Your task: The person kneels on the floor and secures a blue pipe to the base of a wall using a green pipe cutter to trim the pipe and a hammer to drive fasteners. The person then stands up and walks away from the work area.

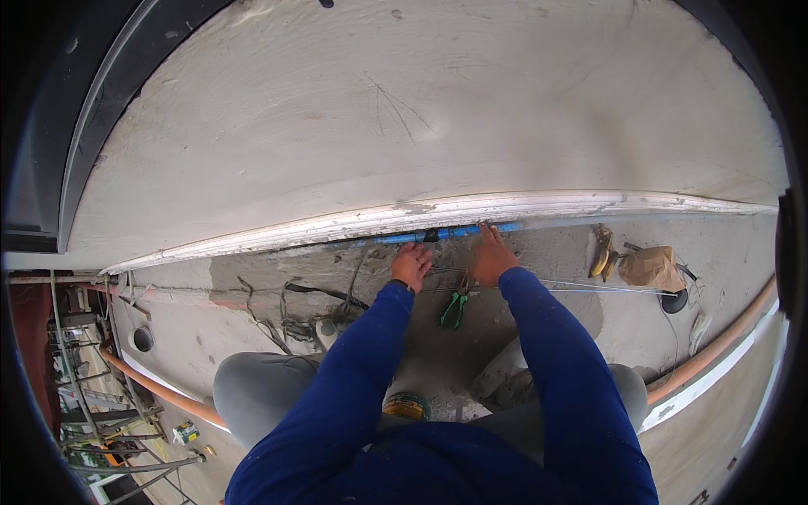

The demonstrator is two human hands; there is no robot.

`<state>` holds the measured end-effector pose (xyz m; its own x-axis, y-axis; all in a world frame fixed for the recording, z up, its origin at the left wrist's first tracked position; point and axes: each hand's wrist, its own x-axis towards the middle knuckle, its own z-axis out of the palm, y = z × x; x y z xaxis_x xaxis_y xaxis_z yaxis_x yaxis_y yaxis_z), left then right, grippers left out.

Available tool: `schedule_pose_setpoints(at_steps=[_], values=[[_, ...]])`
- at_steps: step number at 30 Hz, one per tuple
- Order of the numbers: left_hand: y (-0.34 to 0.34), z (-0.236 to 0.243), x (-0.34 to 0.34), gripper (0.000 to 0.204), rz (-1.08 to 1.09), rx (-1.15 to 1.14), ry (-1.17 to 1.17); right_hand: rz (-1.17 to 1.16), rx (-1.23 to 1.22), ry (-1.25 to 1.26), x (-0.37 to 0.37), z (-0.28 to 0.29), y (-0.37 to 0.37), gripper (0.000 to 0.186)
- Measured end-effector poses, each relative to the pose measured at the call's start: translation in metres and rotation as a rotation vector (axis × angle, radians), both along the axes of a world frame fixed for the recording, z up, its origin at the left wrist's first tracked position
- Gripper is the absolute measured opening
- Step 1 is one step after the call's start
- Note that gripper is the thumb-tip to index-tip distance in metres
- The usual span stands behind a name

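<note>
My left hand (411, 265) is just below the blue pipe (459, 231) at the wall's foot, fingers curled, around something I cannot make out. My right hand (491, 257) reaches up to the pipe's right part, index finger extended and fingertips at the pipe. A dark band (431, 235) wraps the pipe between my hands. Thin rods (564, 284) or wires run beneath my hands to the right. Green-handled pliers (453, 310) lie on the concrete floor below my hands. Dark straps (328, 294) lie to their left.
A brown paper bag (650, 269), worn gloves (603, 252) and a black disc (673, 304) lie at the right. A bucket (406, 406) stands between my legs. Orange pipes (172, 389) run along both sides. Metal scaffolding (76, 379) stands at the left. A white ridged moulding (555, 204) borders the wall.
</note>
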<state>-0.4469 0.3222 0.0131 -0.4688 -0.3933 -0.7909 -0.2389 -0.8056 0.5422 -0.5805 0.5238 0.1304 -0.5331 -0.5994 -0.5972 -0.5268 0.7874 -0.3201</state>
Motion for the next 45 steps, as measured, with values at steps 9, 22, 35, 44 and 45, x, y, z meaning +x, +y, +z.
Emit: schedule_pose_setpoints(at_steps=[9, 22, 35, 44, 45], values=[[-0.009, -0.026, -0.017, 0.020, 0.274, 0.210, 0.055, -0.008, -0.045, -0.006, 0.005, 0.002, 0.004, 0.062], [-0.024, -0.026, -0.005, 0.013, 0.181, 0.172, 0.079, 0.022, 0.002, -0.003, 0.006, 0.006, -0.003, 0.061], [-0.028, -0.038, -0.010, 0.009, 0.181, 0.165, 0.036, 0.027, -0.025, 0.000, 0.009, 0.009, -0.002, 0.067], [-0.019, -0.038, -0.009, 0.008, 0.227, 0.162, 0.061, 0.040, -0.034, 0.005, 0.007, 0.009, -0.001, 0.066], [-0.018, -0.038, -0.011, 0.007, 0.221, 0.149, 0.036, 0.032, -0.026, -0.002, 0.007, 0.008, -0.001, 0.066]])
